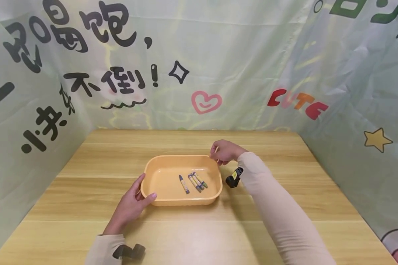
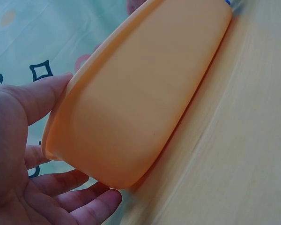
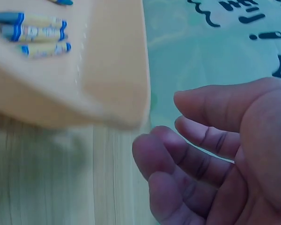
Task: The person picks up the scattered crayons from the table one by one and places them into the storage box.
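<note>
A shallow orange plastic tray with rounded corners sits on the wooden table. Inside it, toward the right, several short crayons lie side by side, with one crayon apart on their left. My left hand grips the tray's near left corner; in the left wrist view its thumb lies on the rim and the fingers are under the outer wall. By the far right corner is my right hand. The right wrist view shows its fingers loosely bent, holding nothing, slightly off the tray wall.
The wooden table extends around the tray on all sides. Printed cloth hangs behind the table and along both sides. Small black devices are strapped to the left wrist and right wrist.
</note>
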`<action>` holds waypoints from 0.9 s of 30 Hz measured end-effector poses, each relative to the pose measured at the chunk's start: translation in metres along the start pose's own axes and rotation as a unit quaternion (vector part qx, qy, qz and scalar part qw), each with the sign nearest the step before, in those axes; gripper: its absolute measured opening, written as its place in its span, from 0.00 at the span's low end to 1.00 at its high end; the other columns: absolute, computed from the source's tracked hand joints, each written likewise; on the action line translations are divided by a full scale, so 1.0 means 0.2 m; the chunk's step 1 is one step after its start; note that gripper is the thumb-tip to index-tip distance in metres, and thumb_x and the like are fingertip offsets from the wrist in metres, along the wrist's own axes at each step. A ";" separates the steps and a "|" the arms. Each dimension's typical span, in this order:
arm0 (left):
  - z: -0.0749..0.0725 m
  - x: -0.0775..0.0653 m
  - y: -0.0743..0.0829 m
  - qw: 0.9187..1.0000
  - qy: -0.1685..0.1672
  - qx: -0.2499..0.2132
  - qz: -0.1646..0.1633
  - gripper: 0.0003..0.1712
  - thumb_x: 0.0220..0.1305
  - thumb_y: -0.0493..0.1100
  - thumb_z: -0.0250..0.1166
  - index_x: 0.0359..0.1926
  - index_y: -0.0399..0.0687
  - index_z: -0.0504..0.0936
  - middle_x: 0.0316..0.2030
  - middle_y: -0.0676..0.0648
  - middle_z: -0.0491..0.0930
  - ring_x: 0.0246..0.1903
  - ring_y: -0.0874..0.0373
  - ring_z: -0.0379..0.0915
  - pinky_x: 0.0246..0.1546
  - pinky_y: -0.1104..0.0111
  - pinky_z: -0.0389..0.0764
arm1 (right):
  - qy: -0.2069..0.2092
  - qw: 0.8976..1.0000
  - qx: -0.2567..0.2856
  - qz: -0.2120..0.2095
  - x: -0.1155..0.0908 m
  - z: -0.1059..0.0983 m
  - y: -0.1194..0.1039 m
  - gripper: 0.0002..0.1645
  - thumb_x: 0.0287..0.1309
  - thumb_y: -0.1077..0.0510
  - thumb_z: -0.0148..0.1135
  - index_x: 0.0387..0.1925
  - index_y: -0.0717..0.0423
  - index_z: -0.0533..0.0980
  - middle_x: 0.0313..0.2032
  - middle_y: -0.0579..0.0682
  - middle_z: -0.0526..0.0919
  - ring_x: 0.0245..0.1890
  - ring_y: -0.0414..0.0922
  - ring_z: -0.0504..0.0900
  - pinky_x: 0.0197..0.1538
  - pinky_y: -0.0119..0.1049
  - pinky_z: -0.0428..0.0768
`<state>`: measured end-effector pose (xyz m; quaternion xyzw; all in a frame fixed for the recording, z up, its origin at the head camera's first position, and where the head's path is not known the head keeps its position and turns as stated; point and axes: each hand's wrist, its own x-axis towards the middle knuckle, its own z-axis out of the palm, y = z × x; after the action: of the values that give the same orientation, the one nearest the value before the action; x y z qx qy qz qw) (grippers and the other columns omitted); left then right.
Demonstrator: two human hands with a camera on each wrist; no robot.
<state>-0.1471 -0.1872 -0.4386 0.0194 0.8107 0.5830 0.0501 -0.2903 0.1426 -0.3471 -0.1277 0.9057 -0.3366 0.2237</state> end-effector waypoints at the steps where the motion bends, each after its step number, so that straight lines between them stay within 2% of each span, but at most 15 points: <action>1: 0.00 0.00 0.00 1.000 0.000 0.001 0.001 0.53 0.61 0.46 0.70 0.76 0.43 0.46 0.73 0.36 0.50 0.68 0.44 0.56 0.60 0.64 0.68 | 0.004 1.000 0.001 0.000 -0.01 -0.01 0.02 0.07 0.65 0.59 0.57 0.39 0.61 0.71 0.31 0.54 0.79 0.25 0.44 0.81 0.27 0.33 0.80; 11: 0.00 0.00 0.01 1.000 0.003 0.010 -0.001 0.52 0.61 0.47 0.69 0.76 0.44 0.46 0.73 0.36 0.50 0.68 0.44 0.56 0.60 0.63 0.68 | 0.027 0.999 0.004 0.031 -0.10 -0.14 0.25 0.09 0.67 0.60 0.55 0.42 0.63 0.69 0.37 0.62 0.79 0.30 0.51 0.82 0.32 0.41 0.83; 15: 0.00 0.00 0.01 1.000 0.001 0.007 0.000 0.52 0.61 0.46 0.69 0.76 0.44 0.46 0.73 0.36 0.50 0.68 0.43 0.56 0.60 0.64 0.68 | 0.032 0.998 0.017 0.041 -0.14 -0.19 0.33 0.09 0.67 0.61 0.54 0.43 0.64 0.68 0.34 0.60 0.79 0.29 0.51 0.82 0.32 0.41 0.82; 21: 0.01 0.00 -0.01 1.000 -0.002 0.002 0.007 0.52 0.61 0.47 0.70 0.76 0.43 0.47 0.73 0.37 0.52 0.68 0.44 0.56 0.61 0.63 0.68 | 0.039 0.998 0.014 0.055 -0.19 -0.22 0.46 0.11 0.67 0.60 0.54 0.44 0.65 0.68 0.32 0.58 0.79 0.29 0.47 0.80 0.31 0.37 0.81; 27: 0.00 0.01 -0.01 1.000 0.000 0.000 0.006 0.53 0.61 0.47 0.70 0.76 0.43 0.47 0.73 0.36 0.52 0.68 0.44 0.56 0.60 0.63 0.68 | 0.044 0.997 0.033 0.063 -0.21 -0.20 0.56 0.09 0.66 0.61 0.55 0.39 0.65 0.68 0.23 0.52 0.74 0.21 0.41 0.71 0.26 0.33 0.75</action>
<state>-0.1480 -0.1867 -0.4401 0.0240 0.8104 0.5835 0.0466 -0.2824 0.2640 -0.3812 -0.0484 0.9095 -0.3567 0.2082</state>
